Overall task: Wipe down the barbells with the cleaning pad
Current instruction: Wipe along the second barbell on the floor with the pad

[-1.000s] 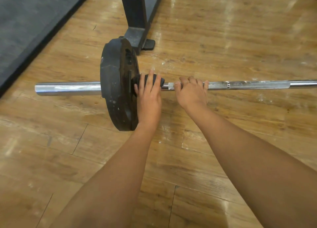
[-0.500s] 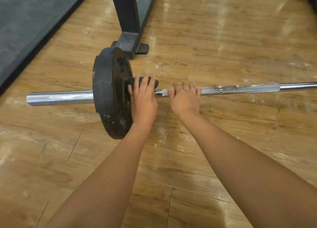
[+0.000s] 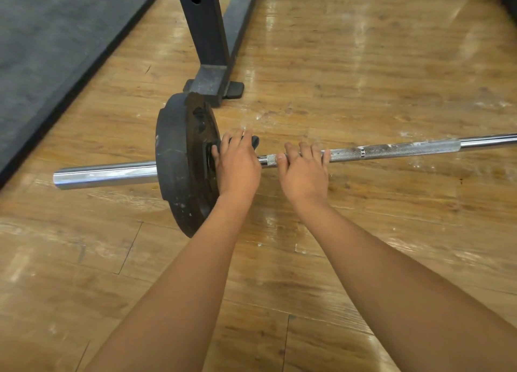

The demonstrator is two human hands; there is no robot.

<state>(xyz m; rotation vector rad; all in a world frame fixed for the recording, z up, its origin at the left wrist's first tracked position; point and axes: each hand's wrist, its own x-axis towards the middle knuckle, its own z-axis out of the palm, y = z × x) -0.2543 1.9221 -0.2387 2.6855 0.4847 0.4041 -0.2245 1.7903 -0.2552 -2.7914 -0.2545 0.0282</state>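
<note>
A chrome barbell [image 3: 391, 149] lies across the wooden floor, with a black weight plate [image 3: 179, 162] standing on its left sleeve. My left hand [image 3: 237, 164] presses a dark cleaning pad [image 3: 253, 141] over the bar right beside the plate, fingers fairly straight on top; most of the pad is hidden under the hand. My right hand [image 3: 305, 173] grips the knurled shaft just to the right, fingers curled over it.
A black rack upright and its base foot [image 3: 212, 64] stand just behind the plate. A dark rubber mat [image 3: 50, 41] covers the floor at the upper left. The bar's bare sleeve end [image 3: 98, 174] sticks out to the left.
Both hands stay at the same places on the bar. The camera view has shifted, so the bar and plate sit differently in the frame.
</note>
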